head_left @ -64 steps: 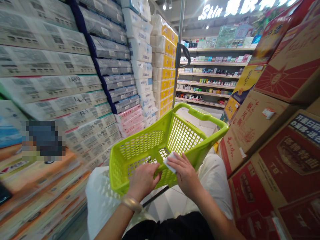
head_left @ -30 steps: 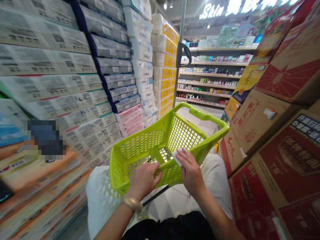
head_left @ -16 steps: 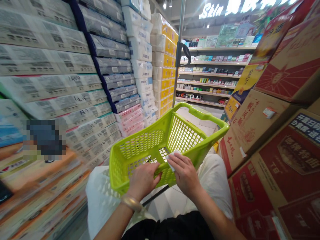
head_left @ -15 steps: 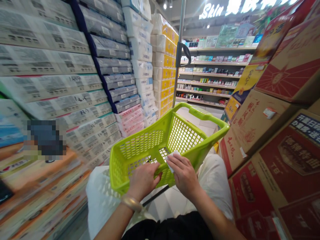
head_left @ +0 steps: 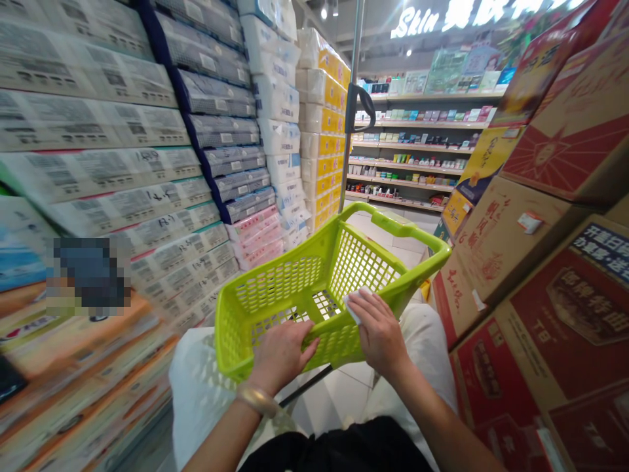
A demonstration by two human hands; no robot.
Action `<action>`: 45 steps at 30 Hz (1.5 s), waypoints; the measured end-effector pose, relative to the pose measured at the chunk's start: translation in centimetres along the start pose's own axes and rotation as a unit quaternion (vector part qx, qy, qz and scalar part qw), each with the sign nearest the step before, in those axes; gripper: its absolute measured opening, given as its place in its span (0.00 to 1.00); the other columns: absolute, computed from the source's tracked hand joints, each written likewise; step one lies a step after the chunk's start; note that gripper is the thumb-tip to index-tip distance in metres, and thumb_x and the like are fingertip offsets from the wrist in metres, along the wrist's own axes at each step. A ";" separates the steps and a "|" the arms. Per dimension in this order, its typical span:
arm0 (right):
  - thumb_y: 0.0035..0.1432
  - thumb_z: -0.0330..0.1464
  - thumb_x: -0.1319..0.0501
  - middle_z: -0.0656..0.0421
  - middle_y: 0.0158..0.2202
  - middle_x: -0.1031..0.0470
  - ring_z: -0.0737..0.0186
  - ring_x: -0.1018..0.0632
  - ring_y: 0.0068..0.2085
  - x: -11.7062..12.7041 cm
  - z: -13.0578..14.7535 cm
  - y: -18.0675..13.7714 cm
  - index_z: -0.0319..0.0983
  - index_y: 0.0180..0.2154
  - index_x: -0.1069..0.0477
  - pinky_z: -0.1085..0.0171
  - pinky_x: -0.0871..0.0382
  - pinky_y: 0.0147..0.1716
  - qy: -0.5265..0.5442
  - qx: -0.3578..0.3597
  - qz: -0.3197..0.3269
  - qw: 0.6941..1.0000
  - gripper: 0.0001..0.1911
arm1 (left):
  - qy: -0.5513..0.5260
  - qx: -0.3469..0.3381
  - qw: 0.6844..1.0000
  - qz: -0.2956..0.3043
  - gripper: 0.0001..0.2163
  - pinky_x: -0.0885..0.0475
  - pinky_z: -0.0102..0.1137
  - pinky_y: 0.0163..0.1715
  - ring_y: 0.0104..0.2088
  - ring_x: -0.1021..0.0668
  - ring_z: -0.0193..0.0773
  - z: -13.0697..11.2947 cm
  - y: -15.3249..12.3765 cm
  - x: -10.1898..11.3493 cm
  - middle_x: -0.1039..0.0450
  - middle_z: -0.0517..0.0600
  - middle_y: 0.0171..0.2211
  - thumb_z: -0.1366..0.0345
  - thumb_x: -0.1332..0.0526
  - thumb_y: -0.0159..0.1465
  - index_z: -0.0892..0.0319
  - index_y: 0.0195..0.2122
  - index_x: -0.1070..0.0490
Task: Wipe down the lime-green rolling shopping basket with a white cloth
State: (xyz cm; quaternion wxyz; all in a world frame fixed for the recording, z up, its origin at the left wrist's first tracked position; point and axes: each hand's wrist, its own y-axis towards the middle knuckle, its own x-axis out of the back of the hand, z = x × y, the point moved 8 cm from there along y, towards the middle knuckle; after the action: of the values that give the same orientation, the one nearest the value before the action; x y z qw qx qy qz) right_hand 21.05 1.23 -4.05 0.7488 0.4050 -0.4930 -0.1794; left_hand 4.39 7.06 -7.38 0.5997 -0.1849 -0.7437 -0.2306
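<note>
A lime-green plastic shopping basket [head_left: 295, 269] with perforated walls stands between my knees, its handle [head_left: 393, 226] at the far right end. My left hand [head_left: 282, 354] is closed over the near rim, thumb outside and fingers inside the basket. Further right along that same rim, my right hand [head_left: 378, 328] presses a white tissue [head_left: 354, 307] against the plastic. Part of the tissue is hidden under the fingers. Through the holes in the walls, no goods show inside the basket.
Stacked paper-tissue packs [head_left: 221, 118] rise on the left. Cardboard cartons [head_left: 531, 236] are piled close on the right. A metal pole with a dark grip [head_left: 361, 108] stands beyond the basket, before shelves [head_left: 413, 144] of small products.
My right hand has slid to the right along the near rim with the tissue. My left hand and the basket have stayed in place.
</note>
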 end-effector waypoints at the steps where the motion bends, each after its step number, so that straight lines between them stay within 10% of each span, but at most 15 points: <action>1: 0.55 0.19 0.49 0.55 0.53 0.23 0.55 0.28 0.60 0.5 -0.7 0.1 0.41 0.54 0.27 0.49 0.37 0.62 -0.015 -0.023 -0.020 0.999 0.28 | 0.002 0.001 1.000 0.003 0.12 0.31 0.35 0.38 0.39 0.21 0.46 0.0 0.0 0.0 0.22 0.53 0.38 0.56 0.45 0.66 0.53 0.44 0.27; 9: 0.55 0.19 0.50 0.57 0.53 0.23 0.56 0.28 0.60 0.2 0.0 0.0 0.40 0.52 0.27 0.51 0.36 0.61 0.010 0.018 0.013 1.000 0.27 | 0.022 -0.016 1.000 -0.001 0.15 0.32 0.33 0.35 0.37 0.22 0.45 0.7 0.5 0.0 0.23 0.53 0.34 0.54 0.48 0.68 0.54 0.39 0.25; 15: 0.55 0.19 0.50 0.54 0.52 0.22 0.52 0.29 0.60 3.5 -3.3 0.2 0.40 0.53 0.26 0.45 0.39 0.63 -0.058 -0.071 -0.099 0.991 0.27 | 0.025 -0.021 0.999 -0.020 0.18 0.35 0.31 0.31 0.32 0.24 0.41 1.9 0.8 1.0 0.25 0.51 0.30 0.51 0.49 0.68 0.55 0.33 0.25; 22: 0.55 0.19 0.50 0.57 0.52 0.22 0.56 0.28 0.60 1.9 -0.8 0.4 0.42 0.53 0.27 0.50 0.38 0.62 -0.011 -0.012 -0.014 1.000 0.28 | 0.017 -0.038 0.998 -0.038 0.21 0.37 0.30 0.30 0.31 0.25 0.40 2.9 1.2 1.5 0.25 0.50 0.27 0.50 0.50 0.68 0.55 0.29 0.25; 29: 0.56 0.20 0.50 0.55 0.51 0.21 0.52 0.27 0.59 5.5 -2.7 0.2 0.41 0.52 0.26 0.47 0.39 0.63 -0.083 -0.074 -0.108 0.988 0.26 | -0.002 -0.049 0.997 -0.055 0.19 0.33 0.35 0.38 0.34 0.23 0.42 3.7 1.7 1.7 0.23 0.51 0.29 0.50 0.48 0.66 0.55 0.32 0.22; 35: 0.56 0.19 0.51 0.57 0.51 0.21 0.56 0.27 0.58 2.7 1.0 -0.2 0.42 0.53 0.27 0.51 0.36 0.61 -0.017 0.000 -0.012 1.000 0.28 | -0.061 -0.079 0.987 -0.126 0.22 0.40 0.49 0.58 0.50 0.26 0.49 -0.8 1.5 3.0 0.24 0.56 0.49 0.55 0.41 0.63 0.57 0.56 0.30; 40: 0.57 0.20 0.51 0.55 0.52 0.22 0.53 0.28 0.59 6.2 -2.0 -0.5 0.42 0.54 0.27 0.46 0.39 0.62 -0.071 -0.069 -0.084 0.992 0.27 | -0.165 -0.157 0.968 -0.102 0.29 0.44 0.49 0.62 0.58 0.31 0.49 -6.3 1.4 1.1 0.32 0.57 0.58 0.61 0.41 0.62 0.55 0.65 0.43; 45: 0.57 0.20 0.51 0.55 0.51 0.22 0.51 0.28 0.59 7.4 -2.3 -0.6 0.42 0.53 0.27 0.45 0.39 0.62 -0.099 -0.082 -0.113 0.985 0.26 | -0.169 -0.153 0.969 -0.099 0.30 0.43 0.48 0.60 0.57 0.31 0.49 -6.5 1.8 0.0 0.32 0.55 0.57 0.63 0.40 0.61 0.53 0.65 0.44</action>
State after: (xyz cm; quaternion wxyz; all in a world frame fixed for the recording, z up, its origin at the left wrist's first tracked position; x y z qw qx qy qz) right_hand 26.52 -3.08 -0.59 0.7022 0.3755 -0.4988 -0.3422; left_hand 10.57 4.86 -6.02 0.4038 -0.2361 -0.8049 -0.3651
